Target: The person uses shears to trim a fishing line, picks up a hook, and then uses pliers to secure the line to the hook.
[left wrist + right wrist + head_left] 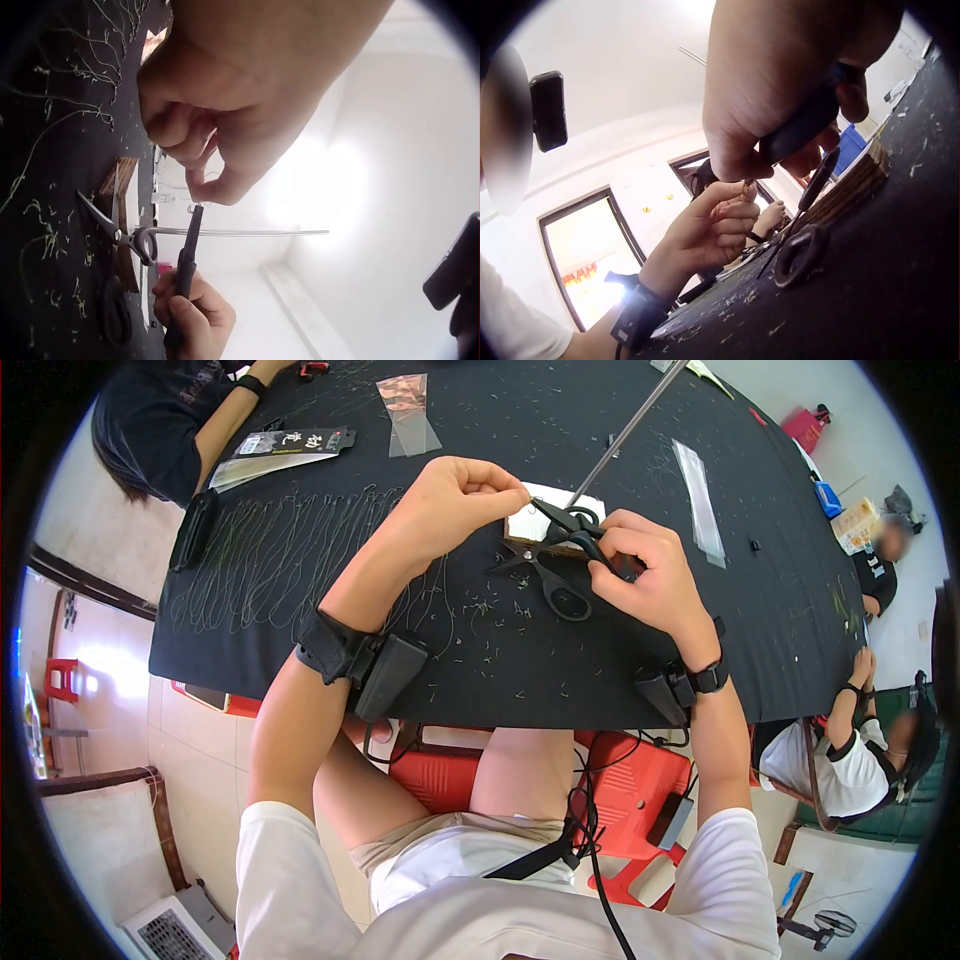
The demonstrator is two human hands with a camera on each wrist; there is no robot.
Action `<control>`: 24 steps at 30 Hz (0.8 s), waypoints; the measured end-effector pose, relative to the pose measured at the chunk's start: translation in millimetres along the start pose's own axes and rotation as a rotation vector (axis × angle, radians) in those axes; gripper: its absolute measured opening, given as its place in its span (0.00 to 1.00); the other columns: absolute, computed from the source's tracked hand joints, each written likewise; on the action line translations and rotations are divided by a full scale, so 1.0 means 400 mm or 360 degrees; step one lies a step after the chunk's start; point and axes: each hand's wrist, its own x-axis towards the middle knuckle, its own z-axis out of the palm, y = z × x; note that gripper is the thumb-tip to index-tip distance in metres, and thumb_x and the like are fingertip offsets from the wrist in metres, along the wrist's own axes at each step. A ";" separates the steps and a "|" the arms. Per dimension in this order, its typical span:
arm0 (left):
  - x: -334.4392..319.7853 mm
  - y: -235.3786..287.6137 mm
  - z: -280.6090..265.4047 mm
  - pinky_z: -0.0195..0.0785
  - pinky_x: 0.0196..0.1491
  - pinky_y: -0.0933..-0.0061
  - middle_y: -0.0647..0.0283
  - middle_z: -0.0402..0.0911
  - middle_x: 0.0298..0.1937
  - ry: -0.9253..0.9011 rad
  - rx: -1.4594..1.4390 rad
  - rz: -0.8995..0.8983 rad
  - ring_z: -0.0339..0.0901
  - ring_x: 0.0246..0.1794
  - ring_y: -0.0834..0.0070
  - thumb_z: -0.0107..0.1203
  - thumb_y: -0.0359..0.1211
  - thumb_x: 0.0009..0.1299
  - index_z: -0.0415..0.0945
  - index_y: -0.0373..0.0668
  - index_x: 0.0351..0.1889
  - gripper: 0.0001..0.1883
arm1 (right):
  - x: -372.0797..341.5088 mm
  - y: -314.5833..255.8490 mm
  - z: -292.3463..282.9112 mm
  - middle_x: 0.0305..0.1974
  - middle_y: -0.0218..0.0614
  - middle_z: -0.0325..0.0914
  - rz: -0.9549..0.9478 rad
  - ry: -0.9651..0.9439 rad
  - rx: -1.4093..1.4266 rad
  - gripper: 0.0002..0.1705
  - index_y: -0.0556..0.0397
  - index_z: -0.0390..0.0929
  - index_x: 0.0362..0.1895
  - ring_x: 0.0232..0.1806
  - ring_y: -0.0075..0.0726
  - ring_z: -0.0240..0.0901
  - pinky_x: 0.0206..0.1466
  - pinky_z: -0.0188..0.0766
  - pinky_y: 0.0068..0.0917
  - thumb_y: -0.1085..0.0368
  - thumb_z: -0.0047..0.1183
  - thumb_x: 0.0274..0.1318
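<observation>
My left hand [445, 505] pinches a tiny curved hook [191, 209] between thumb and forefinger, above the table. In my right hand [650, 565] is a black tapered tool [189, 251] that looks like slim pliers. Its tip meets the left fingertips at the hook. Below the hands, dark-handled scissors [563, 598] lie with their blades apart, against a wooden block [127, 259] with a white top [540, 500]. From the block a thin metal rod [630, 430] rises at a slant. My right palm hides part of the tool's handles in the right wrist view.
Many thin lines [270, 560] lie in rows across the black tablecloth [480, 680] at left. A card packet [285, 457], clear plastic sleeves [408, 420] and a long clear strip [700, 500] surround the work. Clippings [485, 605] litter the front. Other people sit around the table.
</observation>
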 end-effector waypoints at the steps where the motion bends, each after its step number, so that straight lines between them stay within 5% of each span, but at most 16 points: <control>1: 0.002 -0.007 0.001 0.44 0.18 0.89 0.75 0.71 0.19 -0.0002 -0.0012 0.0014 0.57 0.16 0.93 0.56 0.36 0.60 0.78 0.36 0.34 0.12 | 0.000 0.000 0.000 0.22 0.36 0.64 0.0004 -0.0003 0.0007 0.12 0.59 0.64 0.16 0.19 0.31 0.61 0.22 0.59 0.24 0.68 0.54 0.36; 24: 0.014 -0.026 0.000 0.42 0.18 0.89 0.76 0.69 0.19 -0.0040 -0.0068 0.0029 0.55 0.15 0.93 0.56 0.37 0.59 0.78 0.38 0.33 0.11 | 0.002 0.002 -0.001 0.22 0.35 0.64 -0.0011 -0.0022 -0.0020 0.11 0.59 0.65 0.16 0.19 0.30 0.61 0.23 0.59 0.23 0.68 0.54 0.36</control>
